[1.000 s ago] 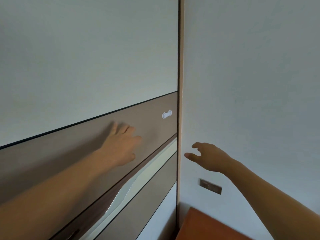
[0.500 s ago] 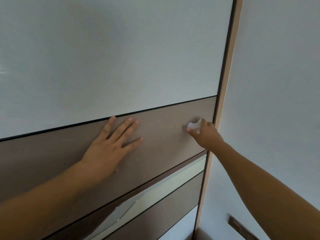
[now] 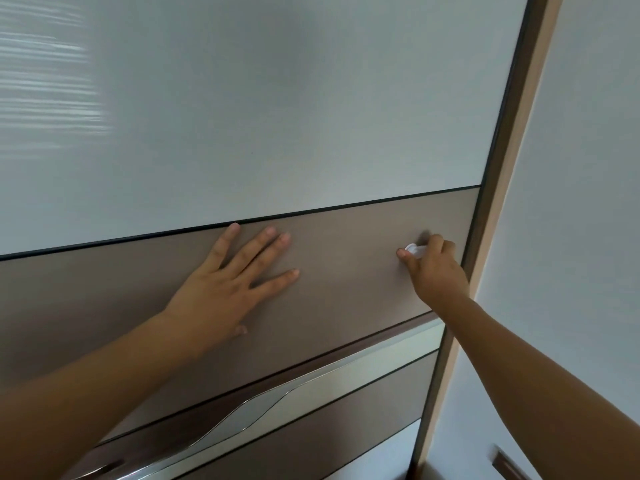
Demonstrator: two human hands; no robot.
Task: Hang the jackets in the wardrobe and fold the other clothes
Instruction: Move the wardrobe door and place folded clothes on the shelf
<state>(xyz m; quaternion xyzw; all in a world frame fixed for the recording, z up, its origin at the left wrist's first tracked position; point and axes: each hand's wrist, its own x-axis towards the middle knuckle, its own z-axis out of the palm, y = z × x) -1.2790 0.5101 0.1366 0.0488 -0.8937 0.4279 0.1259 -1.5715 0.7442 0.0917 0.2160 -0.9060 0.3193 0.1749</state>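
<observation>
Your left hand (image 3: 225, 289) lies spread flat on the door (image 3: 346, 289). Your right hand (image 3: 434, 271) pinches the white knob (image 3: 415, 250), frame (image 3: 498, 209) just beside it.

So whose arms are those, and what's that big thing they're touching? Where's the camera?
No machine here: those are a person's own two arms. The camera sits on their head, so you see what they see. The big thing is a wardrobe door, filling most of the picture. The left hand lies flat, fingers straight, on its brown panel. The right hand pinches a white knob near the door's right edge. Lower down runs a shiny silver handle. The plain wall is on the right. No clothes are in view.
</observation>
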